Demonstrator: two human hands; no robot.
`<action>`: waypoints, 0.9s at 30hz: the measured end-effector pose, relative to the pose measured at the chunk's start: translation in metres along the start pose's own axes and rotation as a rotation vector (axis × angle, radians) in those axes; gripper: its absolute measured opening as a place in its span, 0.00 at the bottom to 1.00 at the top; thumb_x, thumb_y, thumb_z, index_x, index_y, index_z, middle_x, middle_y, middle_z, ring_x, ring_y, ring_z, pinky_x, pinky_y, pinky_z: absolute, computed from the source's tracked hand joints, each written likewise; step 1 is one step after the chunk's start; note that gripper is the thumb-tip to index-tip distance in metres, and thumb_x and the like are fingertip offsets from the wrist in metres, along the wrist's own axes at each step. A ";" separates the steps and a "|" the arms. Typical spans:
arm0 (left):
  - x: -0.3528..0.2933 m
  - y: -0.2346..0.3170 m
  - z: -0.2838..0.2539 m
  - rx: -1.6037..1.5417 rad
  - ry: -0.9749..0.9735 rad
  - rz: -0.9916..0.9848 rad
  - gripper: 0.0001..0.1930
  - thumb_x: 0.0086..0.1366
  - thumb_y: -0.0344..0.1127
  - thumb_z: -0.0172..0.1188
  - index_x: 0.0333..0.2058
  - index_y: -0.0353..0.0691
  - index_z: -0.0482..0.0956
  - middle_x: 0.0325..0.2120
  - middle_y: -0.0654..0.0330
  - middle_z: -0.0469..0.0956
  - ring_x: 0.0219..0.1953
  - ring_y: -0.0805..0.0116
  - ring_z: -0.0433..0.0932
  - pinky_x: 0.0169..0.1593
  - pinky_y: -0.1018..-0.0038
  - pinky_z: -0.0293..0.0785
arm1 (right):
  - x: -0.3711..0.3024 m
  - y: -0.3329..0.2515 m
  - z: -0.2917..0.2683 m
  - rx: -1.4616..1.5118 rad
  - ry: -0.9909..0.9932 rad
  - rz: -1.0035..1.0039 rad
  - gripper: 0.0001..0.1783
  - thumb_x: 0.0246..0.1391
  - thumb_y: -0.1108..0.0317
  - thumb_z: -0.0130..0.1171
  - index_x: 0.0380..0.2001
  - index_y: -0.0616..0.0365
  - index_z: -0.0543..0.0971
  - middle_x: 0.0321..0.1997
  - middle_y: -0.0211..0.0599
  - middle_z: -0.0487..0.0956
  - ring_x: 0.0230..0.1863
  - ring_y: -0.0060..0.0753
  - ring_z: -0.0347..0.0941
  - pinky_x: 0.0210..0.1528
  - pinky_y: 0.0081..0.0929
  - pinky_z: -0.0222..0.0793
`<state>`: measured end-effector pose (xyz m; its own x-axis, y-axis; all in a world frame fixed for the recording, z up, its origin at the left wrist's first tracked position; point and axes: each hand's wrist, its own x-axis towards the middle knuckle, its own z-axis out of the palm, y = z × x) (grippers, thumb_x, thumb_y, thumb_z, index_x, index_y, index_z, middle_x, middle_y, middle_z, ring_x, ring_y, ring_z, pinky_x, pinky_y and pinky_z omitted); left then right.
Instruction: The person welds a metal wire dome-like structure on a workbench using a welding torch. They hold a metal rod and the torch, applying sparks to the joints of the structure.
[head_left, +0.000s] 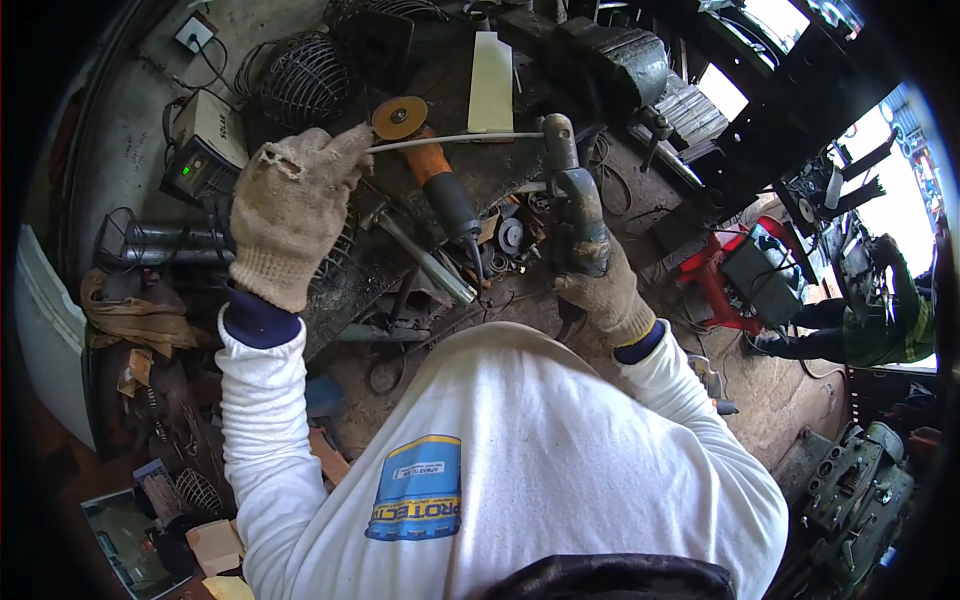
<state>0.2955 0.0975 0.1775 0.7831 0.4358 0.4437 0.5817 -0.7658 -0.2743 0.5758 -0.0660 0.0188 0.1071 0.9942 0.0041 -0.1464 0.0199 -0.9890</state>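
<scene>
In my left hand (297,205), gloved in worn beige knit with a hole in it, a thin grey welding rod (480,136) is pinched by one end. The rod runs nearly level to the head of a dark, thick-handled electrode holder (578,205). My right hand (608,290), also gloved, is closed round the holder's lower handle. Below the rod, an orange and black angle grinder (447,195) lies on the dark workbench. Its disc (402,118) faces up just beyond the rod. Beside the grinder lies a metal-handled hammer (425,255).
A pale flat bar (491,80) and a bench vise (625,65) stand beyond my hands. A welding machine (207,135) with a green light is at left, near a wire basket (303,80). Right are a red stool (715,280) and another person (880,325).
</scene>
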 end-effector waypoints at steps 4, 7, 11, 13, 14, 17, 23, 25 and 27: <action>0.004 -0.009 -0.002 0.020 0.002 0.051 0.15 0.62 0.33 0.63 0.49 0.52 0.81 0.32 0.61 0.79 0.36 0.57 0.80 0.38 0.62 0.79 | -0.002 0.010 -0.006 0.134 -0.046 0.049 0.48 0.39 0.68 0.77 0.66 0.58 0.68 0.49 0.34 0.81 0.47 0.27 0.78 0.55 0.29 0.75; 0.009 -0.010 -0.004 0.074 0.001 0.069 0.17 0.62 0.33 0.63 0.51 0.53 0.80 0.33 0.62 0.79 0.37 0.58 0.80 0.40 0.62 0.78 | -0.005 0.010 -0.007 0.082 -0.045 0.023 0.49 0.41 0.56 0.82 0.64 0.61 0.68 0.46 0.33 0.78 0.46 0.28 0.76 0.51 0.33 0.75; 0.013 -0.017 -0.007 0.184 0.000 0.135 0.28 0.56 0.25 0.64 0.58 0.52 0.78 0.33 0.66 0.81 0.37 0.61 0.79 0.41 0.63 0.78 | -0.007 0.012 -0.008 0.044 -0.036 0.006 0.48 0.41 0.55 0.82 0.62 0.62 0.69 0.46 0.32 0.78 0.46 0.28 0.75 0.51 0.32 0.74; 0.017 -0.020 -0.006 0.190 0.019 0.143 0.28 0.56 0.25 0.64 0.57 0.52 0.78 0.33 0.66 0.81 0.37 0.62 0.79 0.41 0.63 0.79 | -0.006 0.015 -0.010 0.029 -0.052 -0.008 0.47 0.41 0.55 0.81 0.61 0.62 0.70 0.46 0.31 0.78 0.46 0.27 0.75 0.50 0.31 0.74; 0.018 -0.021 -0.005 0.197 0.037 0.153 0.28 0.57 0.25 0.64 0.57 0.53 0.78 0.33 0.66 0.81 0.37 0.62 0.79 0.42 0.63 0.79 | -0.007 0.014 -0.011 0.028 -0.053 -0.008 0.47 0.41 0.55 0.81 0.61 0.62 0.70 0.46 0.31 0.78 0.46 0.27 0.75 0.50 0.31 0.74; 0.021 -0.025 -0.005 0.150 0.045 0.166 0.27 0.58 0.26 0.64 0.57 0.53 0.79 0.33 0.66 0.81 0.37 0.62 0.80 0.42 0.63 0.79 | -0.008 0.013 -0.012 -0.027 -0.025 0.038 0.47 0.36 0.67 0.76 0.64 0.57 0.71 0.51 0.35 0.82 0.50 0.28 0.78 0.57 0.31 0.73; 0.023 -0.031 0.005 0.192 0.108 0.187 0.27 0.59 0.26 0.63 0.57 0.55 0.79 0.34 0.65 0.81 0.37 0.62 0.81 0.42 0.64 0.80 | -0.005 0.023 -0.013 0.016 -0.071 -0.020 0.48 0.42 0.57 0.81 0.63 0.62 0.68 0.45 0.30 0.77 0.45 0.27 0.74 0.49 0.30 0.73; 0.024 -0.028 0.003 0.203 0.097 0.178 0.26 0.60 0.27 0.63 0.58 0.54 0.79 0.34 0.65 0.81 0.37 0.61 0.81 0.43 0.63 0.80 | -0.005 0.020 -0.011 0.082 -0.073 0.001 0.49 0.42 0.58 0.81 0.65 0.61 0.67 0.44 0.30 0.77 0.44 0.27 0.74 0.49 0.30 0.73; 0.024 -0.021 0.002 0.217 0.086 0.171 0.25 0.60 0.28 0.63 0.58 0.54 0.79 0.34 0.64 0.81 0.38 0.60 0.81 0.44 0.62 0.79 | -0.005 0.017 -0.009 0.106 -0.066 0.021 0.49 0.42 0.58 0.81 0.65 0.61 0.67 0.44 0.30 0.76 0.44 0.27 0.74 0.48 0.30 0.72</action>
<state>0.3023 0.1253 0.1924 0.8574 0.2603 0.4439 0.4839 -0.7014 -0.5234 0.5819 -0.0714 0.0005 0.0384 0.9993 -0.0031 -0.2515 0.0067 -0.9678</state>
